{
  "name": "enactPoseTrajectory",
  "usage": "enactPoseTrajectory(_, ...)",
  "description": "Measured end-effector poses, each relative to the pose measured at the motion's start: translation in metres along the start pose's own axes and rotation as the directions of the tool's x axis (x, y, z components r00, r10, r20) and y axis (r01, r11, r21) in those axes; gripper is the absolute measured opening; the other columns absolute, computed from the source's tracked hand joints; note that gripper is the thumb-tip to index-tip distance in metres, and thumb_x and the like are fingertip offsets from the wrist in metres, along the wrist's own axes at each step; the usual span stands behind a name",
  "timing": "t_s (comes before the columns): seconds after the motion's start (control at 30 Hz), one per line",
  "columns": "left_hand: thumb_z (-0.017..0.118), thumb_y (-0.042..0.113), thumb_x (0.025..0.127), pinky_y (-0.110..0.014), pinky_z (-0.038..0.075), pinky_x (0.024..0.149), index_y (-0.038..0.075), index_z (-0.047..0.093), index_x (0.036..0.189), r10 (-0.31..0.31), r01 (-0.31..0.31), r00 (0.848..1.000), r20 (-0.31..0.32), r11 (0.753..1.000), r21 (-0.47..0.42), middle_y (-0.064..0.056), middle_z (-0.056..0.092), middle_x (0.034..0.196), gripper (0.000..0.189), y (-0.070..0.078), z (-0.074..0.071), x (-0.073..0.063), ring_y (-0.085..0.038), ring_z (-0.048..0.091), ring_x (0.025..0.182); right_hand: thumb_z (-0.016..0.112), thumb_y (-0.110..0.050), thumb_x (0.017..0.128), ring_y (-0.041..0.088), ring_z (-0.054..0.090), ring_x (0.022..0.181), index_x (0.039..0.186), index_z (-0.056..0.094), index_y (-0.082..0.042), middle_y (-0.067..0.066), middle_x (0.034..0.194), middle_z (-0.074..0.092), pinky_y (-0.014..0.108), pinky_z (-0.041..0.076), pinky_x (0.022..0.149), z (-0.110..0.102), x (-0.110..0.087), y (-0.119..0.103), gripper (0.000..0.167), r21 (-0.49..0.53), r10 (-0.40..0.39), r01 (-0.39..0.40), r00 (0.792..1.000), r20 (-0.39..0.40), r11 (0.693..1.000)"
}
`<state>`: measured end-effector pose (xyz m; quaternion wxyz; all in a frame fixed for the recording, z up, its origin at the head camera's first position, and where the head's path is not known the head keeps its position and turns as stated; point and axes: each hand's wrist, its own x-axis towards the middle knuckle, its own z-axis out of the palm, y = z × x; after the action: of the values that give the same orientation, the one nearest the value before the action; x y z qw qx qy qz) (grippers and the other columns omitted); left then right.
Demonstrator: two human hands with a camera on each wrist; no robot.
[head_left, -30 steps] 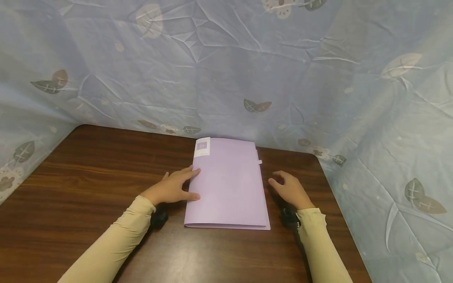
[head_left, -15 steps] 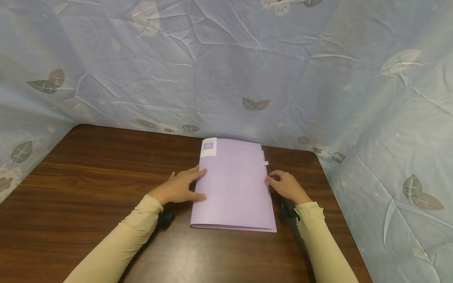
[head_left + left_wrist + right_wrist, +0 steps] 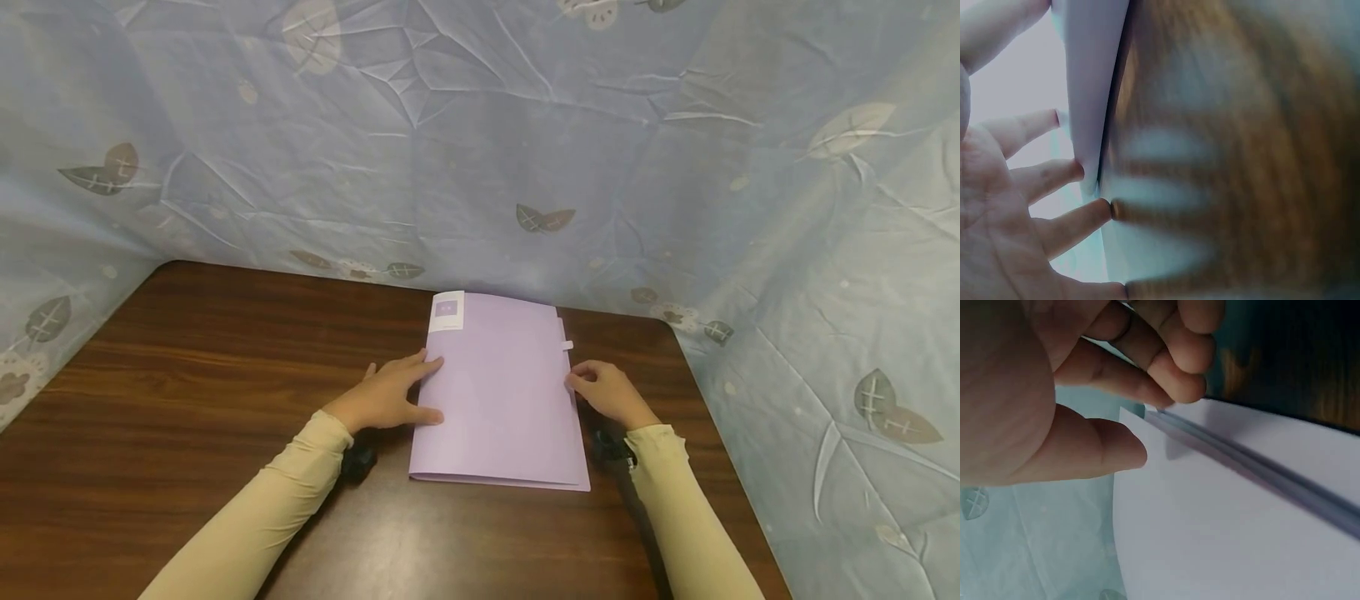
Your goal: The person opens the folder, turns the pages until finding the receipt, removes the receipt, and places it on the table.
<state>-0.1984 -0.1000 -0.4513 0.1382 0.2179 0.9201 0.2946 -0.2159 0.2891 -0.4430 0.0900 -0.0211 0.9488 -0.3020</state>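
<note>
A purple folder [image 3: 498, 400] lies on the bench [image 3: 225, 358], its far edge near the patterned cloth [image 3: 480, 125]; I see the bench run wide to its left, narrower to its right. The left hand [image 3: 390, 392] rests on the left edge, fingers spread apart; the right hand [image 3: 611, 392] sits at the opposite edge, below a white tab [image 3: 567, 345]. I cannot tell whether that grip is clamped; only my right wrist view separates the layered edges, thumb apart from fingertips.

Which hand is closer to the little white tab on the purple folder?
Right. Your right hand is just below the white tab in the head view, along the same edge of the purple folder; your left hand rests at the opposite edge.
</note>
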Motion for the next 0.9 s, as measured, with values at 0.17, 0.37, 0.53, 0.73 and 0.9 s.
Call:
enactPoseTrajectory(0.17, 0.078, 0.057, 0.086, -0.082, 0.005, 0.113, 0.02, 0.037, 0.162, 0.005, -0.005, 1.0, 0.001, 1.0, 0.008, -0.017, 0.023, 0.17, 0.094, 0.0011, 0.0, 0.0015, -0.048, 0.024, 0.153, 0.062, -0.03, 0.103, 0.03, 0.063, 0.098, 0.127, 0.068, 0.0, 0.019, 0.116, 0.069, 0.049, 0.054, 0.087, 0.0016, -0.0005, 0.0006, 0.039, 0.016, -0.01, 0.009, 1.0, 0.011, 1.0)
enactPoseTrajectory(0.37, 0.078, 0.057, 0.086, -0.083, 0.006, 0.112, 0.02, 0.037, 0.162, 0.007, -0.007, 1.0, 0.004, 1.0, 0.017, -0.017, 0.023, 0.17, 0.094, 0.0034, 0.0003, 0.001, -0.048, 0.024, 0.153, 0.062, -0.03, 0.102, 0.029, 0.061, 0.096, 0.134, 0.061, 0.003, 0.018, 0.112, 0.065, 0.045, 0.052, 0.083, 0.0037, -0.0016, 0.0012, 0.046, 0.011, 0.009, -0.009, 1.0, 0.001, 1.0)
enactPoseTrajectory(0.53, 0.079, 0.056, 0.086, -0.083, 0.006, 0.111, 0.019, 0.037, 0.162, 0.005, -0.005, 1.0, 0.0, 1.0, 0.014, -0.017, 0.024, 0.17, 0.094, 0.0046, 0.0006, -0.0001, -0.048, 0.025, 0.153, 0.061, -0.029, 0.103, 0.032, 0.063, 0.102, 0.13, 0.065, 0.001, 0.02, 0.118, 0.067, 0.05, 0.053, 0.09, 0.0062, -0.003, 0.0014, 0.04, 0.009, 0.008, -0.008, 1.0, -0.005, 1.0)
enactPoseTrajectory(0.73, 0.079, 0.056, 0.086, -0.083, 0.005, 0.111, 0.019, 0.037, 0.162, 0.006, -0.006, 1.0, -0.003, 1.0, 0.01, -0.017, 0.023, 0.17, 0.094, 0.0044, 0.0014, -0.0002, -0.048, 0.024, 0.153, 0.061, -0.029, 0.103, 0.032, 0.063, 0.102, 0.126, 0.068, -0.001, 0.021, 0.12, 0.068, 0.05, 0.053, 0.09, 0.0086, -0.0034, 0.003, 0.037, 0.01, -0.009, 0.009, 1.0, -0.018, 1.0)
enactPoseTrajectory(0.9, 0.079, 0.057, 0.086, -0.083, 0.006, 0.111, 0.019, 0.037, 0.162, 0.006, -0.006, 1.0, -0.006, 1.0, 0.014, -0.017, 0.024, 0.169, 0.095, 0.005, 0.0014, -0.0004, -0.047, 0.025, 0.153, 0.063, -0.029, 0.102, 0.029, 0.062, 0.099, 0.123, 0.069, -0.001, 0.018, 0.115, 0.068, 0.046, 0.052, 0.086, 0.0102, -0.0035, 0.0048, 0.036, 0.01, -0.029, 0.029, 0.999, -0.033, 1.0)
